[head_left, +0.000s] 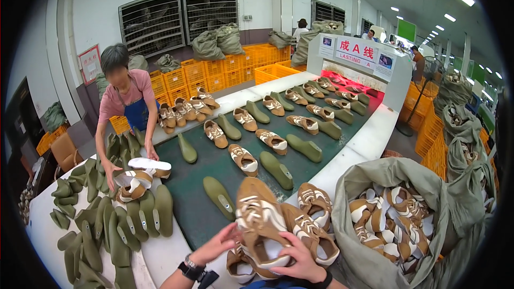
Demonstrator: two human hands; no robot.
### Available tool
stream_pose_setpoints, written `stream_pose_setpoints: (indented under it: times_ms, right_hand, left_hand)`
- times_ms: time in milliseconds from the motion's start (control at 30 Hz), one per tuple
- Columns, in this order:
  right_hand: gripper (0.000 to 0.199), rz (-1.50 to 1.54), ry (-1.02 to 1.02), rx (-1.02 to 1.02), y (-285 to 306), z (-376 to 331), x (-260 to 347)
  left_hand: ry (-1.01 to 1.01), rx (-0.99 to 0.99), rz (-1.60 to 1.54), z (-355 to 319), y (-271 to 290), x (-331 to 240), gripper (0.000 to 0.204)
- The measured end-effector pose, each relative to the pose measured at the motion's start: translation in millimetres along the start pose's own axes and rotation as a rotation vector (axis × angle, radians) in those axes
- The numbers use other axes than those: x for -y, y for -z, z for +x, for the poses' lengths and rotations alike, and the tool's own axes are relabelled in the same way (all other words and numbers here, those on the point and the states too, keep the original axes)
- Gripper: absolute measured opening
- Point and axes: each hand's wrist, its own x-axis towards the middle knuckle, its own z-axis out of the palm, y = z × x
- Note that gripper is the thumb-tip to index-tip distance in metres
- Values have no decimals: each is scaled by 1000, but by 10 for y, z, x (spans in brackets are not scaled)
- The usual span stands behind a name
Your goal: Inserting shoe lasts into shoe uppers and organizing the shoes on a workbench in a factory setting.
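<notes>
A brown shoe (pixel 261 219) with white stripes and laces is held up at the near end of the green conveyor. My right hand (pixel 301 259) grips it by the heel and collar, thumb near the opening. Beside the shoe's left side, my left hand (pixel 218 243) has its fingers stretched apart; whether the fingertips touch is hard to tell. Under and beside the held shoe lie more brown shoes, one brown shoe (pixel 315 203) toward the sack and another brown shoe (pixel 239 267) partly hidden below. An olive shoe last (pixel 218 197) rests on the conveyor just beyond.
Pairs of shoes and lasts cover the conveyor belt (pixel 209 168), running back to a white machine (pixel 357 56). A fabric sack (pixel 348 219) full of shoes stands at right. At left, a co-worker (pixel 127 93) handles shoes beside piled olive lasts (pixel 101 225). Orange crates (pixel 225 72) line the wall.
</notes>
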Motion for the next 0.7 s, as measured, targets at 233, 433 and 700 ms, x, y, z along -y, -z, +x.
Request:
stream_pose_setpoints:
  times_ms: [233,433,700]
  right_hand:
    - [43,4,93,141,-236,221,13]
    - [62,-15,-18,226,-117,445,230]
    - [53,-272,56,84,-331,521,217]
  left_hand:
    - [-272,-333,38,-213,-607,12,68]
    - [-294,-461,244,-257,-692,-94,65]
    - [-322,-512,545,-395,-849,-20,76]
